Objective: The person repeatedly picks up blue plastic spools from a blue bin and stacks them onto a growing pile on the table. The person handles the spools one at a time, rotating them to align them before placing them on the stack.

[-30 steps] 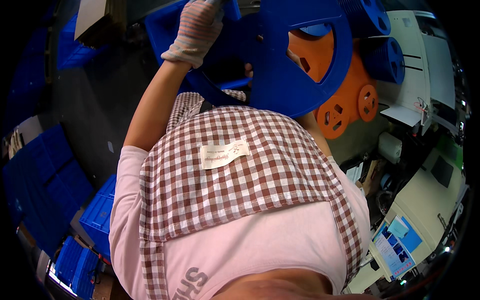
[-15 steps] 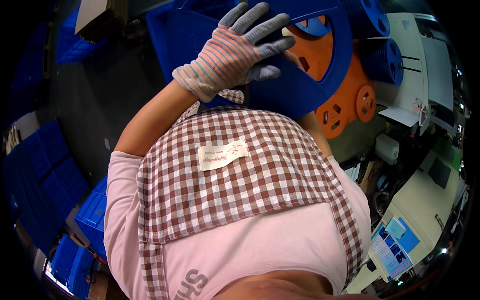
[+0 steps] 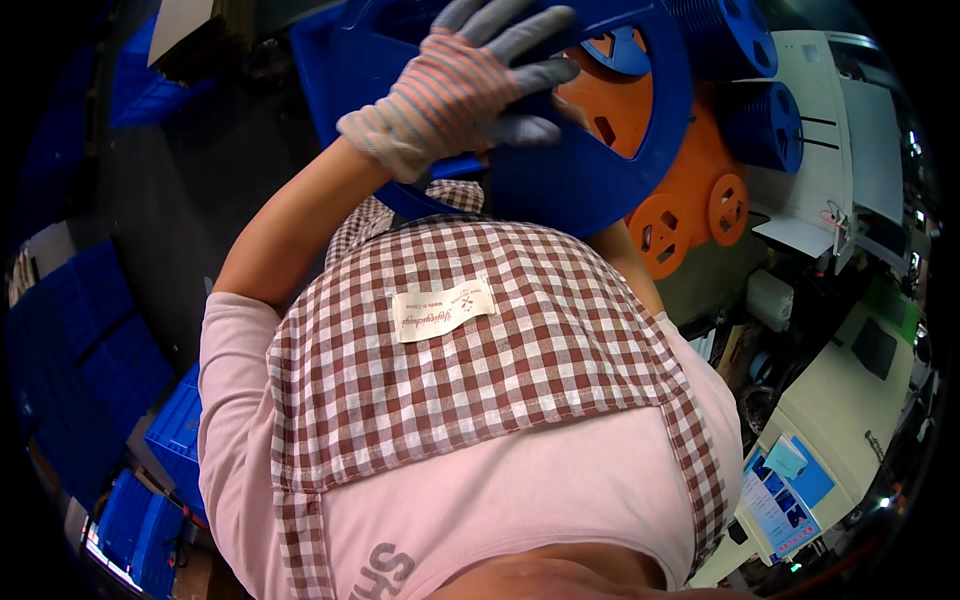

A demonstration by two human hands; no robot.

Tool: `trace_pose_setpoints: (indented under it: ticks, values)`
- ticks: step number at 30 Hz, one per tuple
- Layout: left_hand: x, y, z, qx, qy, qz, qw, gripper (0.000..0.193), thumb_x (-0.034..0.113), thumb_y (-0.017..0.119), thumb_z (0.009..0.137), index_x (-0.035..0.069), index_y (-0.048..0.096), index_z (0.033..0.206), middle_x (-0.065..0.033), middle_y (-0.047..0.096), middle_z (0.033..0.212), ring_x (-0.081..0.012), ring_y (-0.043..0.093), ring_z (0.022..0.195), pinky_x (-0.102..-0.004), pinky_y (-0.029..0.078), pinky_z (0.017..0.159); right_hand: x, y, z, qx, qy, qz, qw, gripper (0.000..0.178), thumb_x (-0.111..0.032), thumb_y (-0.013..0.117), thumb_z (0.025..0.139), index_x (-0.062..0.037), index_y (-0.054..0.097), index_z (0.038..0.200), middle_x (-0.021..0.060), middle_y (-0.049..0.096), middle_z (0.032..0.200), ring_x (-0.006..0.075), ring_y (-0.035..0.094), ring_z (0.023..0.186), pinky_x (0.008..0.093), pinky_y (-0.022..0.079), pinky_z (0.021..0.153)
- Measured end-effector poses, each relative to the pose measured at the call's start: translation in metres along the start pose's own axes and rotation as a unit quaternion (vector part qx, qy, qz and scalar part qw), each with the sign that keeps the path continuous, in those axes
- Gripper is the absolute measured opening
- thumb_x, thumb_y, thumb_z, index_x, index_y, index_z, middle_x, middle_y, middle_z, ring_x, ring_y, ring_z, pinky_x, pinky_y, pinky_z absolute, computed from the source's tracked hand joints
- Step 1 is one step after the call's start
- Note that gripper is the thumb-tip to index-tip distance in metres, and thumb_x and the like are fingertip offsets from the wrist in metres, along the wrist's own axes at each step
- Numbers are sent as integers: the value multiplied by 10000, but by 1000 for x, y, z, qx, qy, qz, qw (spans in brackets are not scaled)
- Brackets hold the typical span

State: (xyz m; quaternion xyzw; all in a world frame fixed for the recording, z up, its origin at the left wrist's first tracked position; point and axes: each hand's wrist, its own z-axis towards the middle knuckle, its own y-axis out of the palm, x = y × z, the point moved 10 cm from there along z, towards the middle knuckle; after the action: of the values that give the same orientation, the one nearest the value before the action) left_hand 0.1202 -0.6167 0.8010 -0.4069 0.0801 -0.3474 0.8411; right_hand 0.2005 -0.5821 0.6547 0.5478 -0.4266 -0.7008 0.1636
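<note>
A large blue plastic reel (image 3: 560, 190) with a wide cut-out window is tilted in front of my body, its lower edge against my checked apron (image 3: 470, 370). Over its near face my left hand (image 3: 465, 85), in a striped orange and grey knit glove, is spread flat with fingers apart, slightly blurred. Whether the palm touches the reel I cannot tell. My right forearm (image 3: 625, 265) passes behind the reel. A bit of skin, seemingly my right hand (image 3: 570, 108), shows at the window's edge; its fingers are hidden.
Orange reels (image 3: 655, 235) lie beyond the blue one, to the right. Stacked blue reels (image 3: 760, 125) stand at the far right next to a white machine (image 3: 815, 90). Blue crates (image 3: 180, 420) are at my left, and cardboard (image 3: 200, 40) sits at the far left.
My left hand has shifted slightly up and left over the reel, and its elbow has moved a little outward. The blue reel has moved slightly left.
</note>
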Motion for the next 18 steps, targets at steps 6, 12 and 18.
trace_pose_setpoints:
  ticks: [6, 12, 18]
  values:
    - [1, -21, -17, 49, 17, -39, 998, 611, 449, 701, 762, 202, 610, 1313, -205, 415, 1488, -418, 395, 1362, -558, 305, 1125, -22, 21, -32, 141, -22, -36, 989, 663, -533, 402, 995, -13, 451, 1403, 281, 619, 1105, 322, 693, 938, 382, 617, 795]
    - [-40, -37, -54, 117, -170, -40, 978, 521, 47, 723, 713, 47, 622, 1224, -219, 546, 1332, -432, 485, 1266, -498, 401, 1069, -7, 31, -21, 49, 17, 110, 993, 673, -524, 447, 989, -158, 276, 1528, 302, 541, 1203, 365, 653, 1034, 483, 601, 837]
    - [-69, -31, -74, 183, -201, 17, 962, 475, 14, 662, 782, 14, 585, 1251, -210, 579, 1281, -403, 527, 1214, -474, 421, 1045, 5, 18, -30, -26, 111, 296, 948, 751, -512, 471, 975, 2, 304, 1496, 353, 488, 1298, 451, 532, 1228, 576, 487, 998]
